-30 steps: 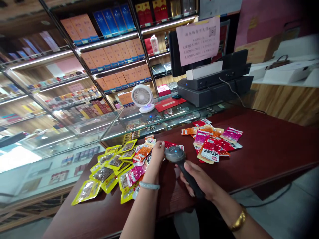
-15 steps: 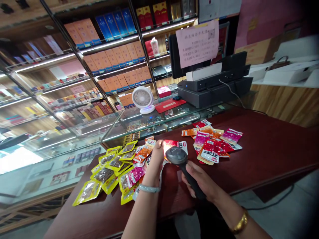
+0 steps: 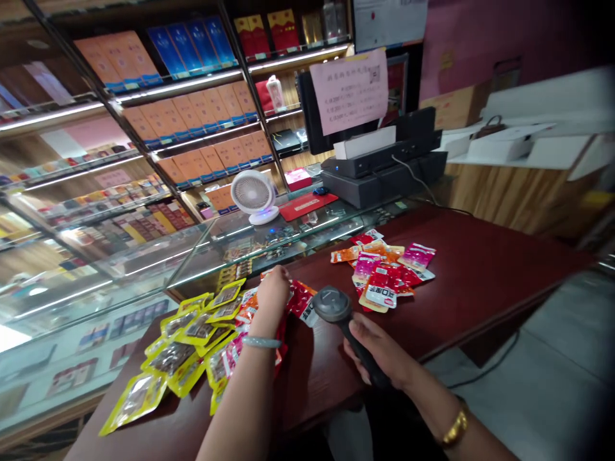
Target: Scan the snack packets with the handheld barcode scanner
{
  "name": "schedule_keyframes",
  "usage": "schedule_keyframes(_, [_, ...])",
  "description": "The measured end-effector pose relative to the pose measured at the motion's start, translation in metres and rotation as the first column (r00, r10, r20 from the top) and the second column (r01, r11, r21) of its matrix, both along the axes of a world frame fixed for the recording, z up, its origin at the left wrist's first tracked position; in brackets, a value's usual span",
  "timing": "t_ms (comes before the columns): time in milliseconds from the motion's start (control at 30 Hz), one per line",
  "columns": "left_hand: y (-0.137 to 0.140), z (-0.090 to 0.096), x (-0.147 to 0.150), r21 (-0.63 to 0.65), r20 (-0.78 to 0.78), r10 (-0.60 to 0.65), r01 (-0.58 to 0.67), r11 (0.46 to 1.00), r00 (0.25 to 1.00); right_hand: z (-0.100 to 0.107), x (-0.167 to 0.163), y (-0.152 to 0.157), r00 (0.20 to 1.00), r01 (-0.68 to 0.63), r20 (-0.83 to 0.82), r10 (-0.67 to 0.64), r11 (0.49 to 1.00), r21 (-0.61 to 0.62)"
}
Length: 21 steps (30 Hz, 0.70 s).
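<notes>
My right hand (image 3: 372, 349) is wrapped around the dark handle of a barcode scanner (image 3: 332, 304), its head above the table. My left hand (image 3: 275, 289), with a pale bangle at the wrist, is closed at the edge of a red snack packet (image 3: 303, 301), which sticks out to the right below the scanner head; the fingertips are hidden. Beneath and left of that forearm, red, orange and pink packets (image 3: 246, 306) mix with yellow-edged snack packets (image 3: 170, 357). Farther right lies another heap of red, orange and pink packets (image 3: 382, 285).
The dark red table (image 3: 480, 269) carries the packets. Behind it stands a glass display counter (image 3: 192, 246) with a white fan (image 3: 254, 195), a red mat (image 3: 308, 206) and a till (image 3: 375, 182). Shelves of boxed goods (image 3: 192, 115) line the back.
The view has swung right, so everything sits farther left. The red packet has dropped and tilted beside my left hand, and the scanner's bright light on it is gone. My right hand still grips the scanner.
</notes>
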<state>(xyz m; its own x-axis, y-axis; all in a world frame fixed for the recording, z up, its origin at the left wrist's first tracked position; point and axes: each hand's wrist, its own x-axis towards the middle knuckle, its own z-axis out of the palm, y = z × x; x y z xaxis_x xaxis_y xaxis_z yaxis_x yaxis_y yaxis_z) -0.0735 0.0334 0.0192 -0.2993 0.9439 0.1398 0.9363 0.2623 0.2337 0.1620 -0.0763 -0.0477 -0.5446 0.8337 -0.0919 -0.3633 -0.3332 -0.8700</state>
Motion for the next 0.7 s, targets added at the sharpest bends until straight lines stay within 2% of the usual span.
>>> schedule_keyframes(100, [0.005,0.002,0.009,0.078,-0.156,0.007,0.005,0.997,0.988,-0.002,0.01,0.0,0.999,0.041,0.003,-0.041,0.999,-0.001])
schedule_keyframes(200, [0.004,-0.002,0.037,0.159,-0.15,-0.101,0.124,0.979,0.984,-0.002,0.023,-0.001,0.996,0.09,0.002,-0.09,0.996,-0.014])
schedule_keyframes(333, [-0.002,-0.012,0.097,0.099,0.06,-0.336,0.329,0.939,0.94,0.002,0.042,-0.001,0.979,0.203,-0.016,-0.203,0.979,-0.023])
schedule_keyframes(400, [-0.006,-0.02,0.128,0.054,0.102,-0.397,0.393,0.918,0.912,0.005,0.052,-0.001,0.96,0.279,-0.039,-0.279,0.96,0.0])
schedule_keyframes(533, [-0.011,-0.035,0.174,0.001,-0.033,-0.419,0.419,0.908,0.907,0.008,0.069,-0.001,0.906,0.421,-0.063,-0.419,0.907,0.023])
schedule_keyframes(600, [-0.012,-0.041,0.185,-0.005,-0.071,-0.431,0.432,0.902,0.899,0.007,0.075,-0.001,0.888,0.458,-0.055,-0.456,0.889,0.02])
schedule_keyframes(700, [-0.011,-0.045,0.188,-0.026,-0.029,-0.441,0.44,0.898,0.897,0.003,0.08,0.0,0.879,0.477,-0.037,-0.476,0.879,0.019])
